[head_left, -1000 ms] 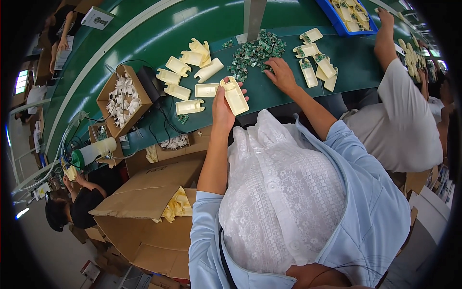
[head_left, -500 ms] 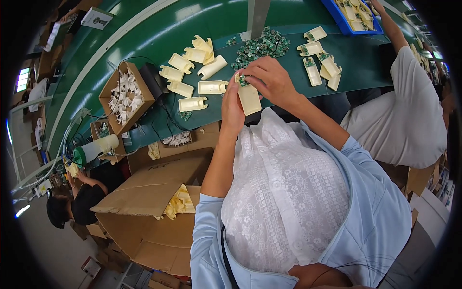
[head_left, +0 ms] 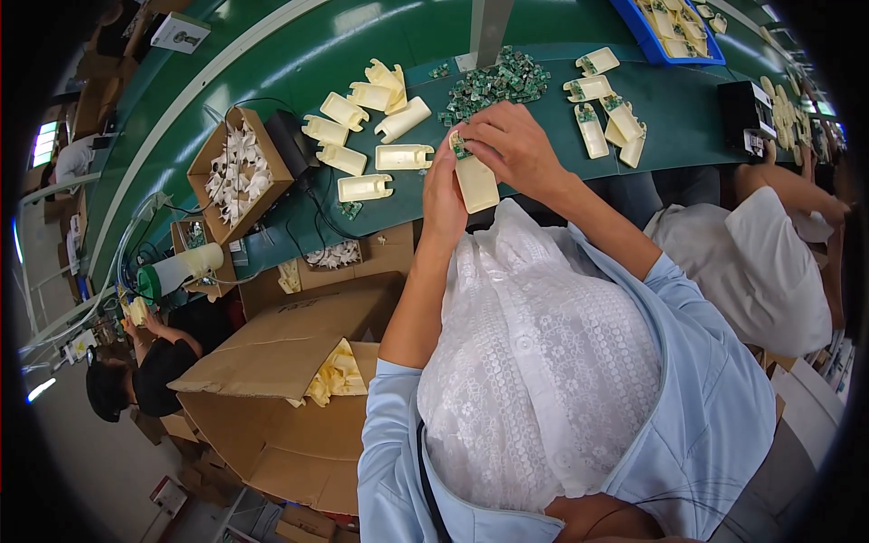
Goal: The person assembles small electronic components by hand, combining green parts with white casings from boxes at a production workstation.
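Cream shell [head_left: 479, 186], green board [head_left: 459, 146], both partly hidden by fingers [head_left: 490, 136]

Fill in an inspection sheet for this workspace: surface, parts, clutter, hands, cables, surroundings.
Surface: dark green workbench under a pile of circuit boards.
Parts: cream plastic shell, small circuit board at its far end.
Clutter: other cream shells either side of the pile; cardboard box of white parts.
Hands: left hand holds the shell; right hand at the small circuit board, grip unclear.
Cables: black cables beside the cardboard box.
Surroundings: blue bin, open carton, people on both sides.
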The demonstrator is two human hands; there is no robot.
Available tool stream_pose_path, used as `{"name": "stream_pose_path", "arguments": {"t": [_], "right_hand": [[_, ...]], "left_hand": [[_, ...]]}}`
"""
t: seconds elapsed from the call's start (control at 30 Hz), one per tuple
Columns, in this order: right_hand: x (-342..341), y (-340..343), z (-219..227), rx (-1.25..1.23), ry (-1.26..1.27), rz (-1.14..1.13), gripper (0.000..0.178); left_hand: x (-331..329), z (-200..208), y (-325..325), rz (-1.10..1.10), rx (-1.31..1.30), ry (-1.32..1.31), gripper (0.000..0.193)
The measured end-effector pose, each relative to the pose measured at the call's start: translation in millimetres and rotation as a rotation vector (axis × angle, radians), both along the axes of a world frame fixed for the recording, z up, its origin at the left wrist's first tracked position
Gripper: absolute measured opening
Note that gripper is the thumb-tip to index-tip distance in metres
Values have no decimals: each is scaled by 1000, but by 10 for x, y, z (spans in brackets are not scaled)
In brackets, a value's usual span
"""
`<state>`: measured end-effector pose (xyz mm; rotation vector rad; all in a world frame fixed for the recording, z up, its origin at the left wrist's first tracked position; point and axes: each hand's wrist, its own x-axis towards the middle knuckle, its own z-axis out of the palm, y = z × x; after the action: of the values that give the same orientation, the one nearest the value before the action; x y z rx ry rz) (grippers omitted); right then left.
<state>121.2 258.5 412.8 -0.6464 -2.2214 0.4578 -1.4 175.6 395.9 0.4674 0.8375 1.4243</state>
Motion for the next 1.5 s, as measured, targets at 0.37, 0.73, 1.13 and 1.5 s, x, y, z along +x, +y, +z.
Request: {"name": "stream_pose_path", "arguments": {"t": [0.37, 0.73, 1.13, 1.5], "right_hand": [[12, -17, -5, -5, -2, 6, 19], [-17, -58, -23, -2, -19, 0, 19], [27, -223, -141, -1302, 430, 100, 27], [-93, -326, -232, -1055, 530, 111, 27]], "left_hand": [[3, 14, 13, 29, -17, 1, 47], [4, -69, -34, 68, -43, 438, 43], [51, 108, -51, 161, -101, 288, 38], [36, 20, -49, 204, -37, 487, 36]]}}
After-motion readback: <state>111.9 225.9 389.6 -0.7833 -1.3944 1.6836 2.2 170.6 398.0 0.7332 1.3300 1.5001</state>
